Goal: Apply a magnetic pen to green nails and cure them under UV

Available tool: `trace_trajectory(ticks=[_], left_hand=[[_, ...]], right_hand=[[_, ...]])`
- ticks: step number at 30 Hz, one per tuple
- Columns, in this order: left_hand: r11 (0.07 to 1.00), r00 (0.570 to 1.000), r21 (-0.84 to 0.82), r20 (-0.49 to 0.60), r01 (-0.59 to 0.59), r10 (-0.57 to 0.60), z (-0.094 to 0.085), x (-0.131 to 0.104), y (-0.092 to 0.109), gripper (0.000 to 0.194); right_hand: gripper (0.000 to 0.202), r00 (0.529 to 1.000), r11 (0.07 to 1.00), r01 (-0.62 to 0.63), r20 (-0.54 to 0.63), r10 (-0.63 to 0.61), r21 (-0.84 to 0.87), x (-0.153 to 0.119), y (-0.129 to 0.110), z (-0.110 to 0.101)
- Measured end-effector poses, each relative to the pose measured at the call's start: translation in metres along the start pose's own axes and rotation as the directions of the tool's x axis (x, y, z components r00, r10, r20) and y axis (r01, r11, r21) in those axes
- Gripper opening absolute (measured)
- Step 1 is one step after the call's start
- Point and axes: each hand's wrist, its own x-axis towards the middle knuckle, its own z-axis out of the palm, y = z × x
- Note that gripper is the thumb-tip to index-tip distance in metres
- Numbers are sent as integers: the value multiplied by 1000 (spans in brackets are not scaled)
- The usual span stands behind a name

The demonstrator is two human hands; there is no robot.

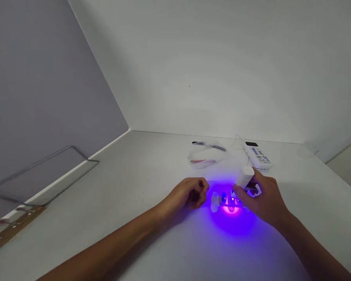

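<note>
My right hand (265, 197) is closed around a white handheld UV lamp (243, 176), tilted with its lit end down. Violet light falls on a small object with a whitish, see-through rounded end (215, 202) and blue parts, lying on the white tabletop (152, 168). Its far side is partly hidden by the lamp and my right fingers. Just left of that object, my left hand (193, 192) rests on its side with the fingers curled in and nothing visible in them. It does not touch the lit object.
Behind the hands lies a clear plastic case (203, 160) with a thin reddish stick in it. Dark flat pieces (218, 148) lie beyond it. A white power bank (257, 155) with a cable sits at the back right. A metal wire frame (71, 147) stands at the left edge.
</note>
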Motion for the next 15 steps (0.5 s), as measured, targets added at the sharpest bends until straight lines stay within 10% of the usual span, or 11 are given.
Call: trace_trajectory(ticks=[15], left_hand=[[999, 997, 45, 70, -25, 21, 2, -1, 2, 14]], right_hand=[[13, 1000, 1000, 19, -8, -19, -11, 0, 0, 0]])
